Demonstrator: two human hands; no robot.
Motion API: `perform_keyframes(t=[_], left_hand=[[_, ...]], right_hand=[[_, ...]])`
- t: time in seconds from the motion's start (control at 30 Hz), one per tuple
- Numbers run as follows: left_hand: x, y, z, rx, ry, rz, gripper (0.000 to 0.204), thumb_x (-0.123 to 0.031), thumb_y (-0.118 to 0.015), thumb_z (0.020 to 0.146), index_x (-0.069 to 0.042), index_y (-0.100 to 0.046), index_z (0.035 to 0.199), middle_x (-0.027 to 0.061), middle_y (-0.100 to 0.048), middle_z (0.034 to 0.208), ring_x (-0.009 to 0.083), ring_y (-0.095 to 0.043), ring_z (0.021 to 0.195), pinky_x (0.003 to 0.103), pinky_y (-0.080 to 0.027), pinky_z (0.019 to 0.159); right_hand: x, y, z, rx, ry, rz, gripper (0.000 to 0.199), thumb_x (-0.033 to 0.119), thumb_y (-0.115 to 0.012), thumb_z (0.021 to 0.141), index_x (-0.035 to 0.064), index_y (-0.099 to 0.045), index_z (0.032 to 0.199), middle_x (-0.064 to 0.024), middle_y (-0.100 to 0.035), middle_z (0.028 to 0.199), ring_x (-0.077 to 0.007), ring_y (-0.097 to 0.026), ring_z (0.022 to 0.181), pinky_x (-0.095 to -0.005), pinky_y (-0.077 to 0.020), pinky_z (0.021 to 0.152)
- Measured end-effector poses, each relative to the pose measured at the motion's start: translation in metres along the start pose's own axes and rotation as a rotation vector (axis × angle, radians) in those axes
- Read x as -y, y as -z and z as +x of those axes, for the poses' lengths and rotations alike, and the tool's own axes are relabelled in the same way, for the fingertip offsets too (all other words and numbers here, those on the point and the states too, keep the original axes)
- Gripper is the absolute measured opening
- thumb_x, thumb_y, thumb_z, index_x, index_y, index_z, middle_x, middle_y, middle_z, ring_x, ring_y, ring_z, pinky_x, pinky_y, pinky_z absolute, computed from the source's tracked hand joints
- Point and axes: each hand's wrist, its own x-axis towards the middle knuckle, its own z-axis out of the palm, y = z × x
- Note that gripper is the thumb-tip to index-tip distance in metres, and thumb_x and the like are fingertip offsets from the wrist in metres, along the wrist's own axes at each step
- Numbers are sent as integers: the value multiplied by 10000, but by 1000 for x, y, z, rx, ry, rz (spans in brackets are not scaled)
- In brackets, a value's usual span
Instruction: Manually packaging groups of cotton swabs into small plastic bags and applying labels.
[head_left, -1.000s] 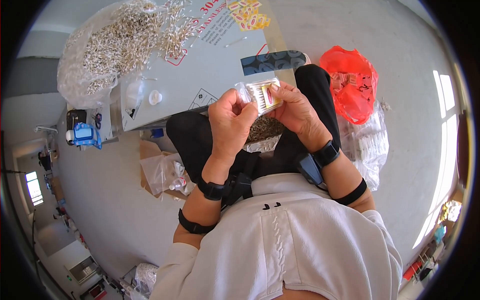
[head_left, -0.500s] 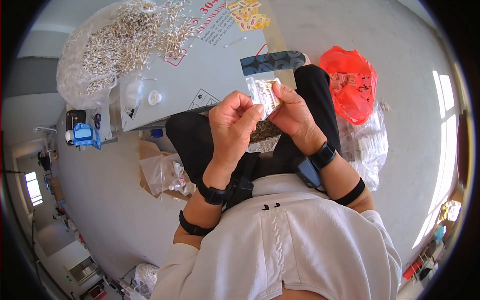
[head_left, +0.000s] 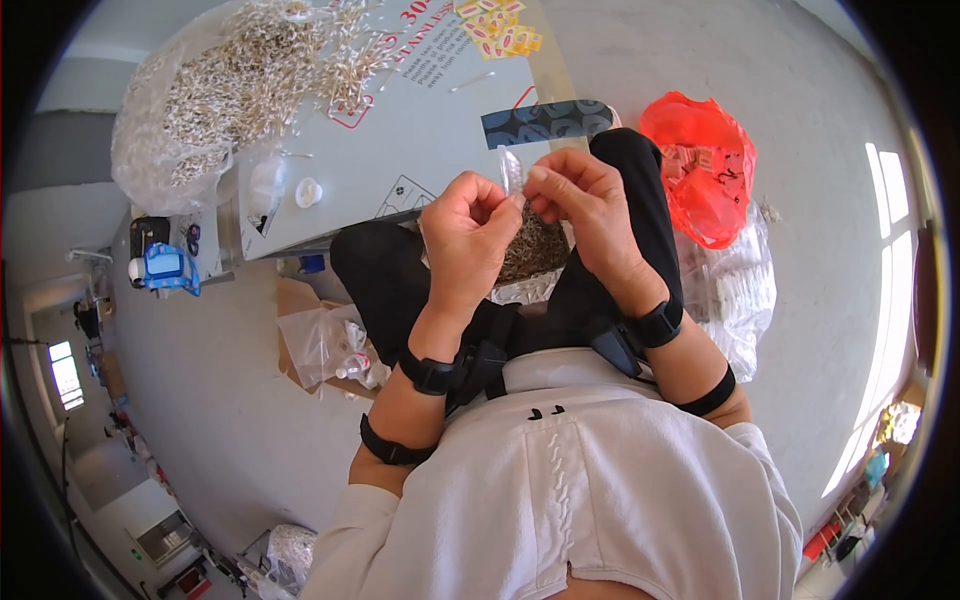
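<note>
Up in the air goes all the attention: a small clear packet (head_left: 511,172), almost upright, narrow side showing, held over the near edge of the table (head_left: 350,165), toward its right corner. What's inside is hard to make out at this angle. The left hand (head_left: 467,232) has it, thumb and forefinger pinched tight on its lower end, the other fingers curled in. The right hand (head_left: 592,208) is right there too, half closed, thumb and forefinger drawn nearly together just beside the packet; whether they grip it, I cannot tell.

Under the hands, between the dark trousers (head_left: 375,285), sits a brownish heap (head_left: 530,250), too fine to read. Just beyond the packet, a dark patterned strip (head_left: 545,124) lies across the table's right edge.

Out across the tabletop: one lone swab (head_left: 472,82), then yellow cards (head_left: 500,28) scattered by the right edge. Over by the left edge, a big clear bag (head_left: 150,150) bulges with swabs (head_left: 245,90), spilling rightward. A little white cup (head_left: 309,191) stands nearer the near edge.

Down on the floor, right of the table, there's an open red bag (head_left: 712,205) with a clear sack (head_left: 740,290) beside it; to the left, a cardboard box (head_left: 293,300).
</note>
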Motion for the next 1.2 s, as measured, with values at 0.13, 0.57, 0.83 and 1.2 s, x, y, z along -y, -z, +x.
perform_keyframes(t=[0.13,0.57,0.83,1.2], left_hand=[[21,-4,10,-35,-89,16,173,-2,-680,803,-16,-536,710,-48,-527,614,2,-459,570,176,-376,502],[22,7,19,120,-134,-185,253,-108,-821,719,-12,-617,835,14,-583,889,96,-547,788,240,-457,692],[27,14,18,116,-329,125,222,-59,-788,722,7,-629,863,45,-600,820,127,-577,759,244,-473,694],[21,10,20,96,-305,65,165,-26,-769,728,12,-663,849,36,-618,813,117,-589,741,240,-472,670]], right_hand=[[-7,-2,2,121,-44,-116,131,134,-634,900,22,-646,965,-7,-652,829,-55,-571,720,-201,-461,642],[-14,34,25,364,27,-207,239,-8,-725,735,-2,-651,962,59,-555,783,-41,-427,685,-195,-381,626],[1,16,13,294,203,-365,188,-31,-734,744,-10,-649,911,56,-492,735,-26,-420,659,-193,-365,594],[1,13,12,293,232,-366,105,-38,-707,767,-28,-639,846,41,-544,729,-15,-473,706,-204,-419,616]])
